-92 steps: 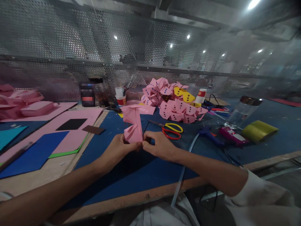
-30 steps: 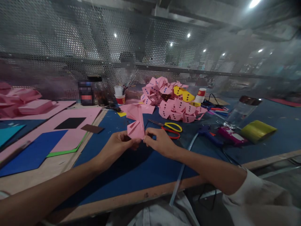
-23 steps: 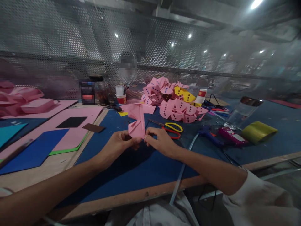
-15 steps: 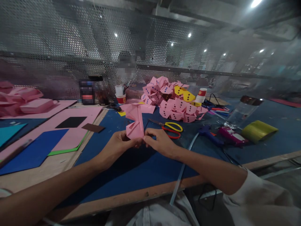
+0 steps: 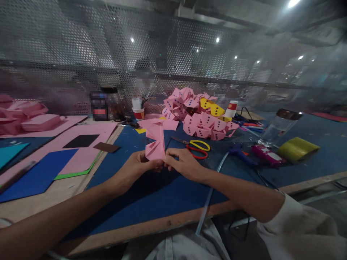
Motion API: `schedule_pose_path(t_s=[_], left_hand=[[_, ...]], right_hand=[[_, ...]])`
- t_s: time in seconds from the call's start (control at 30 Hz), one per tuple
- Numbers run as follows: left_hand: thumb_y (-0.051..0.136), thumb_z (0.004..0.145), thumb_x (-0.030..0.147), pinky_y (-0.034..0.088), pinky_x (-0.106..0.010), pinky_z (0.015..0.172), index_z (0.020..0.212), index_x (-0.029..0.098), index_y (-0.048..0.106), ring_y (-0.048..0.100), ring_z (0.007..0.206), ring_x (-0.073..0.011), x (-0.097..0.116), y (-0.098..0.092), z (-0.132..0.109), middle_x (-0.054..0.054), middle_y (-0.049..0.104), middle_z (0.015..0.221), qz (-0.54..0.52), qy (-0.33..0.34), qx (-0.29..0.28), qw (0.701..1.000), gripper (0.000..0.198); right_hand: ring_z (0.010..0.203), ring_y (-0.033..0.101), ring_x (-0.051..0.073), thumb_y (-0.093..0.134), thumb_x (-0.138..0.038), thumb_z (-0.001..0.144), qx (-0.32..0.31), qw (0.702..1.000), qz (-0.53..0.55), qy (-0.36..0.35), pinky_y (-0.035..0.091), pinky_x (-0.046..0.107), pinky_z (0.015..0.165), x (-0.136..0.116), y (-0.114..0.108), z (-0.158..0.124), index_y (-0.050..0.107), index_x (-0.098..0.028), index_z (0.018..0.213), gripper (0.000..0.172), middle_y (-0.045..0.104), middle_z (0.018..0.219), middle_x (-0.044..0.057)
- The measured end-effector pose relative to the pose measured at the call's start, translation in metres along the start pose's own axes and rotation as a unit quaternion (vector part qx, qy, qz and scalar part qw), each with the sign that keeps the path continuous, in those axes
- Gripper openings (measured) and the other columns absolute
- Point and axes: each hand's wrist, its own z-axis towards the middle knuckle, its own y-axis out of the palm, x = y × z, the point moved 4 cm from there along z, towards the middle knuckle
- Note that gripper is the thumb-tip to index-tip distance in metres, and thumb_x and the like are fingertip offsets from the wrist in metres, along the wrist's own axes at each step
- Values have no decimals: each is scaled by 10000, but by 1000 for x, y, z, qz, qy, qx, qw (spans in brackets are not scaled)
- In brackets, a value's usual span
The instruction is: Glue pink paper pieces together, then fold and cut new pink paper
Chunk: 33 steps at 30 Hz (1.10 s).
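A folded sheet of pink paper [image 5: 155, 139] stands upright between my hands, its top flaring out to both sides. My left hand [image 5: 139, 162] grips its lower left part, the thumb lying across the front and the other fingers partly hidden behind. At the bottom right corner, my right hand [image 5: 180, 160] pinches the paper between thumb and bent fingers. Scissors [image 5: 199, 146] with one yellow and one red handle lie just beyond my right hand. Behind the paper sits a pile of folded pink pieces [image 5: 208, 126] with dark dots.
A blue glue gun [image 5: 242, 155], a magenta tool [image 5: 268, 156], a yellow roll [image 5: 298, 150] and a clear jar [image 5: 280, 126] are on the right. Blue sheet [image 5: 40, 173], black card [image 5: 81, 141] and brown card [image 5: 106, 147] lie left. Paper cups [image 5: 138, 113] stand at the back.
Almost nothing differs. The whole view has shifted very slightly, and both hands keep the same hold on the pink paper.
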Motion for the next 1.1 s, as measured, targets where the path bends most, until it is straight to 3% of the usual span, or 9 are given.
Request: schedule_pose_path(t_s=[0.23,0.47,0.63,0.87,0.93,1.0,1.1], left_hand=[[889,717,400,566,-272,708,803,175,788,676,699,-176,-3,-3,1,-36,773,768,1,-8,-5,1000,261],[884,718,410,579,-288,704,814,168,795,698,706,-192,-4,-6,2,-61,787,797,14,-5,4,1000,275],[900,685,391,558,-270,676,678,177,757,666,657,-178,1,0,0,-26,743,676,23,-8,-4,1000,258],[896,717,390,536,-232,663,773,157,785,647,671,-146,2,-3,2,-35,751,746,-18,-19,0,1000,264],[915,699,376,544,-239,664,786,149,785,653,667,-146,0,-6,3,-46,758,755,-45,-42,11,998,276],[937,677,361,553,-243,659,777,148,778,653,641,-138,-2,-9,3,-46,759,736,-76,-66,21,995,284],[952,678,347,558,-229,658,773,151,777,656,624,-121,-5,-10,3,-45,767,732,-103,-86,13,991,279]], right_hand=[[615,594,105,538,-275,1017,0,999,-45,-7,386,217,605,-5,0,-1,599,-181,763,278,613,659,-31],[678,636,110,503,-279,1047,-24,999,-36,-3,416,215,643,-2,1,-1,589,-185,818,262,659,746,-13],[654,609,110,518,-251,1030,-28,997,-71,-8,386,221,628,-3,0,-1,577,-189,779,265,627,690,-29],[739,665,126,467,-343,1080,-44,999,4,0,470,236,700,-4,1,-1,579,-192,844,301,680,808,1],[754,664,135,410,-374,1102,-20,999,24,-19,499,253,729,-4,-2,0,592,-196,903,323,673,816,2],[741,653,137,421,-340,1095,38,998,10,-51,515,268,744,-5,-9,1,604,-201,1023,241,660,833,-3],[872,671,156,527,-221,1034,112,985,-65,-118,529,296,840,-9,-18,1,604,-218,1178,163,684,1010,30]])
